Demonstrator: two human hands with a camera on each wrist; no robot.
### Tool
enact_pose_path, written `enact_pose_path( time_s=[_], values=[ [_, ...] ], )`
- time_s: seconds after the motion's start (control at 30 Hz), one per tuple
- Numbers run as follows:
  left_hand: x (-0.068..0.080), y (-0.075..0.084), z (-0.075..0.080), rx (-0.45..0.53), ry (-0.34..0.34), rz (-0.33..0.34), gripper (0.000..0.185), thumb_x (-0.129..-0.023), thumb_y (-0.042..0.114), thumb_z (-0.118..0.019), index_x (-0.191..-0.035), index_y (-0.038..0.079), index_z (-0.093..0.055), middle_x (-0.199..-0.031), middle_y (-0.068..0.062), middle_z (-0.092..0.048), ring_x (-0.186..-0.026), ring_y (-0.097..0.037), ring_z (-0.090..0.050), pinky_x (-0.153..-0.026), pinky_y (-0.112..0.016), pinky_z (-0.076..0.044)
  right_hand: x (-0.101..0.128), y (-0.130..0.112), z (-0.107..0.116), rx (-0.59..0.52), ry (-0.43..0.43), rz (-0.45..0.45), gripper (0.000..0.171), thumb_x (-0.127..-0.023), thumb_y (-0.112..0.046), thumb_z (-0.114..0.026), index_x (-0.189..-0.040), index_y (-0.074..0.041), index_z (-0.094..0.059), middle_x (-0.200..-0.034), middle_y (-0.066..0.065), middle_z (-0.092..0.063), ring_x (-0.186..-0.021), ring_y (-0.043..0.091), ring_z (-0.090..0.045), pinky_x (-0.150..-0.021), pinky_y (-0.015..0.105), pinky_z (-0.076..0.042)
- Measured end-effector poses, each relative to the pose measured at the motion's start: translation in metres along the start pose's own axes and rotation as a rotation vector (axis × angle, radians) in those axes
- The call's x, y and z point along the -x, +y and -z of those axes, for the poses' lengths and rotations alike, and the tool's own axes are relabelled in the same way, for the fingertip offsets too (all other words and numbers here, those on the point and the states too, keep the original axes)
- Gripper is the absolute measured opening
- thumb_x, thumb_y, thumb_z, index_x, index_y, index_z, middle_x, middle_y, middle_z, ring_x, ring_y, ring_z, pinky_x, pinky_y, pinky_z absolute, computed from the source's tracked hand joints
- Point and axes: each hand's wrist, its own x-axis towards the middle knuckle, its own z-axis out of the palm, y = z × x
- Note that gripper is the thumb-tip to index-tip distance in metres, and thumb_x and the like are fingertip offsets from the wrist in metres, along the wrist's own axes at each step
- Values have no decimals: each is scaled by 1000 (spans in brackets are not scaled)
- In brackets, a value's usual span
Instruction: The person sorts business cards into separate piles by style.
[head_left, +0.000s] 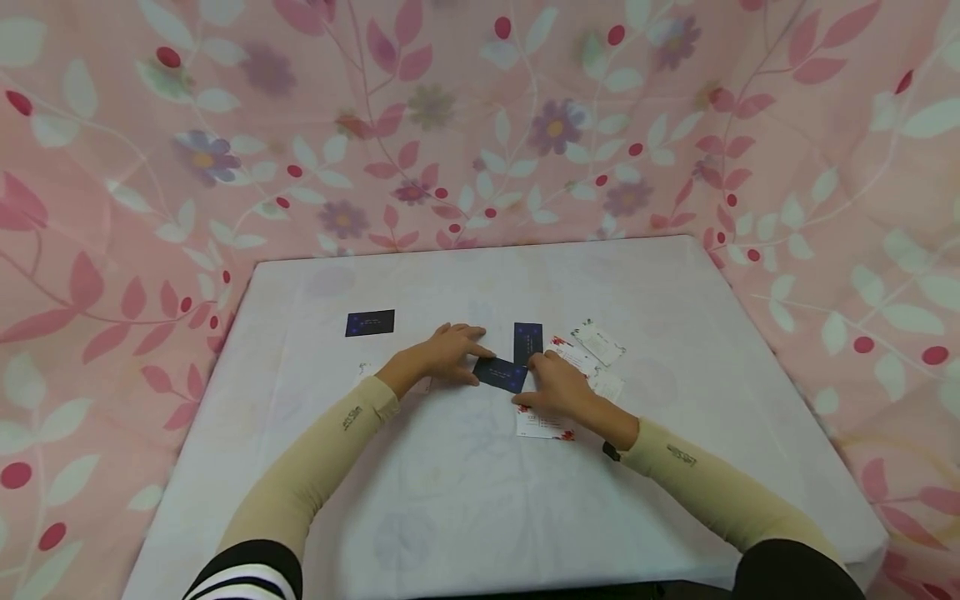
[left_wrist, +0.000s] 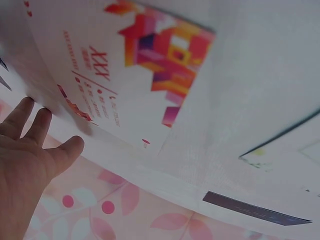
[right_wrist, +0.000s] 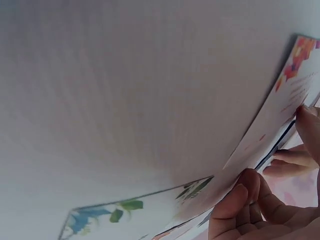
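Observation:
A dark blue card (head_left: 501, 373) lies slanted on the white table (head_left: 450, 500) between my two hands. My left hand (head_left: 450, 354) lies flat with straight fingers, its fingertips at the card's left end. In the left wrist view that hand (left_wrist: 30, 150) rests beside a white card with a colourful block print (left_wrist: 150, 65). My right hand (head_left: 558, 387) has curled fingers at the dark card's right end. The right wrist view shows its fingers (right_wrist: 250, 200) and thumb pinching a thin dark edge (right_wrist: 275, 147) under a white card.
A second dark blue card (head_left: 528, 340) stands lengthwise just behind the hands, and a third (head_left: 370, 322) lies apart at the left. Several white printed cards (head_left: 597, 342) spread to the right, one (head_left: 543, 425) under my right wrist. Pink floral cloth (head_left: 112, 250) surrounds the table.

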Motion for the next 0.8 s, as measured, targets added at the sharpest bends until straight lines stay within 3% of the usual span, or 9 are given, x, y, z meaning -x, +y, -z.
enact_pose_path(
  time_s=[0.3,0.5,0.67,0.8],
  values=[
    [1,-1,-3,10,4,-18,57,-84,43,-77,-137,30,-60,-157,-13,-37,-146,-36,-31,-115,-63,-25,-13,2,3,-41,-58,18,64,-74,-44,-85,-118,-4,-63,-97,5,-63,-81,18,-54,-70,29,-46],
    [0,-3,-4,59,15,-18,58,-82,42,-80,-135,25,-62,-155,-13,-41,-146,-35,-33,-118,-58,-23,-17,4,4,-58,-98,-2,64,-73,-46,-85,-117,-6,-61,-100,5,-59,-84,19,-52,-71,29,-44],
    [0,-5,-6,111,15,-35,60,-81,38,-82,-134,18,-63,-154,-14,-42,-146,-32,-34,-120,-45,-27,-17,7,2,-71,-85,16,64,-73,-47,-85,-115,-6,-61,-102,5,-56,-86,18,-51,-73,29,-44],
    [1,-6,-6,144,5,-26,60,-81,36,-82,-133,15,-63,-155,-14,-41,-147,-31,-33,-120,-43,-27,-16,8,2,-110,-67,28,63,-73,-45,-86,-115,-5,-60,-100,5,-57,-87,18,-51,-75,30,-45]
  ],
)
